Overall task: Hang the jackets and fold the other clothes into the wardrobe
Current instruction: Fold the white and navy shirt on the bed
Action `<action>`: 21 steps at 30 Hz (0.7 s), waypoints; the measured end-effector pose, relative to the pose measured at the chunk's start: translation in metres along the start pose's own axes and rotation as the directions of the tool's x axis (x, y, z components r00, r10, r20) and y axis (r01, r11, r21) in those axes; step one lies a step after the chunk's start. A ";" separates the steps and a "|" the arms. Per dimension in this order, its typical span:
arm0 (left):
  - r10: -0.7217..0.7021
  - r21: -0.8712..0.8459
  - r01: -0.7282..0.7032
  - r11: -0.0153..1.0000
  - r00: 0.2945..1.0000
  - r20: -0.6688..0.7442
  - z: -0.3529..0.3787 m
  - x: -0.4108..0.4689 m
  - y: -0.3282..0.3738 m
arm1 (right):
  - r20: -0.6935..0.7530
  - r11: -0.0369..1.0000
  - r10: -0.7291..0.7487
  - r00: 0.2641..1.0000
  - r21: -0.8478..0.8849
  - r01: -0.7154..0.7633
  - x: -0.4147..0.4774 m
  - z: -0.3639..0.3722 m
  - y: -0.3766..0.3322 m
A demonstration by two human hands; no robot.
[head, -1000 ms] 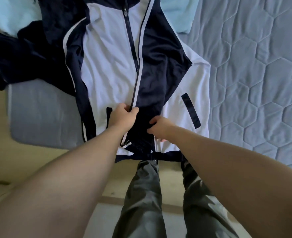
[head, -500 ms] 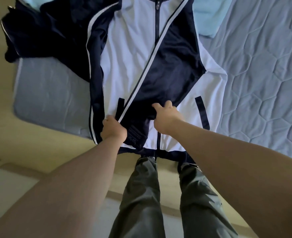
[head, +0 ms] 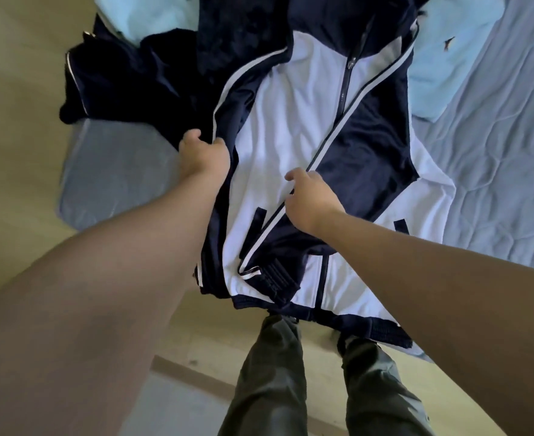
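Your spot: home bedroom. Bed (head: 495, 158) with quilted blue-grey cover in front of you; dark clothes (head: 127, 77) and pale blue cloth (head: 441, 64) heaped on bed's far end; beige floor (head: 17, 121) left of bed.

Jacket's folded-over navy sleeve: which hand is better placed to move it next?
Right, probably. The right hand holds the sleeve at its white stripe; the left hand grips the jacket at its side edge.

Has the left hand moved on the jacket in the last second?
Yes. The left hand left the pocket strip and now grips the jacket at its side edge, farther from the hem.
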State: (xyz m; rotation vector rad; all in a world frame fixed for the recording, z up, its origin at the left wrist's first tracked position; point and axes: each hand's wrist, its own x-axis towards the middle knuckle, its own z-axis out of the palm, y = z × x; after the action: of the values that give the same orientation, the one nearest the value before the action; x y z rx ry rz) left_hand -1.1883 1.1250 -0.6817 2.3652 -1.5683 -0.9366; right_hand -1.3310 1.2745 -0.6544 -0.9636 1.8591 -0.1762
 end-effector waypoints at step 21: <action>0.275 0.010 -0.285 0.958 0.932 0.237 -0.051 -0.001 -0.012 | 0.254 0.534 0.229 0.940 0.775 -0.339 0.046 0.013 -0.070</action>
State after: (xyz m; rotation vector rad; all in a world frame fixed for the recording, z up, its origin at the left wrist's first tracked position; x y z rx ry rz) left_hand -1.1496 1.1206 -0.6459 2.0386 -1.9678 -1.1558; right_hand -1.2917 1.1995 -0.6578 -0.0029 1.5128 -0.6926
